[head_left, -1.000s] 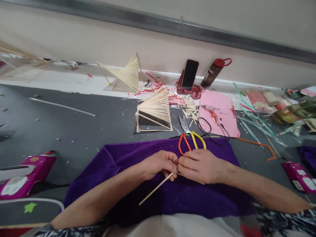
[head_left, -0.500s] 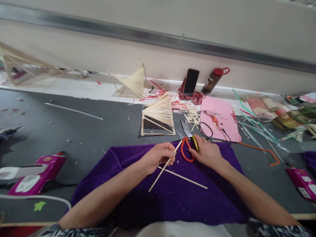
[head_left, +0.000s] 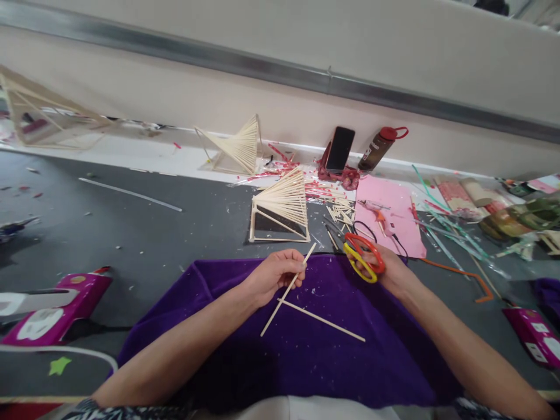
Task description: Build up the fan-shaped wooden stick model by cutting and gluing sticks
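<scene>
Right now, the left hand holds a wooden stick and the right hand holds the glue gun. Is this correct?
No: in the head view, the right hand holds the scissors, not the glue gun, which lies on the pink sheet. The left hand does hold a wooden stick.

pretty flat indoor light, kinda dim down low, soft dark shadows on the purple cloth (head_left: pixel 324 364), dull sheen along the metal rail (head_left: pixel 219 59), wide-angle stretch and mushy detail toward the edges

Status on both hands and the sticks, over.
Left hand gripping thin, pale wooden stick. Right hand holding metal scissors with red and yellow handles. Possibly in the way: second thin, pale wooden stick, lying on purple cloth.
</scene>
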